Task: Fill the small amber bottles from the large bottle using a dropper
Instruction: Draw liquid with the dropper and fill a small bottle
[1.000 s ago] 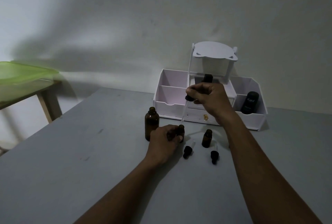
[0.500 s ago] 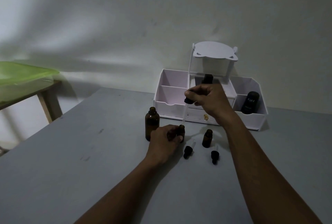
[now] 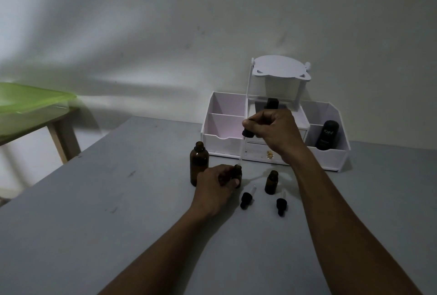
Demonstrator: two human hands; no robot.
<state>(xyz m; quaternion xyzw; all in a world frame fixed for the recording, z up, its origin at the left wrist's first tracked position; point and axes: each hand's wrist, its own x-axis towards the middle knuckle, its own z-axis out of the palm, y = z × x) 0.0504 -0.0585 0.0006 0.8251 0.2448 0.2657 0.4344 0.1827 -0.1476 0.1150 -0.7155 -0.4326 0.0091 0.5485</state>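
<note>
Small btl [image 3: 238, 172] half behind L fingers [image 3: 223, 176]

So all you've really got on show is bare skin: your left hand [image 3: 216, 185] and right hand [image 3: 274, 133] are both bare, same for the left forearm [image 3: 165, 247] and right forearm [image 3: 343, 223] all the way back to the near edge of the shot. One thumbnail [image 3: 236, 183] shows on the left hand, knuckles on the right. Light's pretty dim, so finer detail on your hands is hard to tell.
</note>
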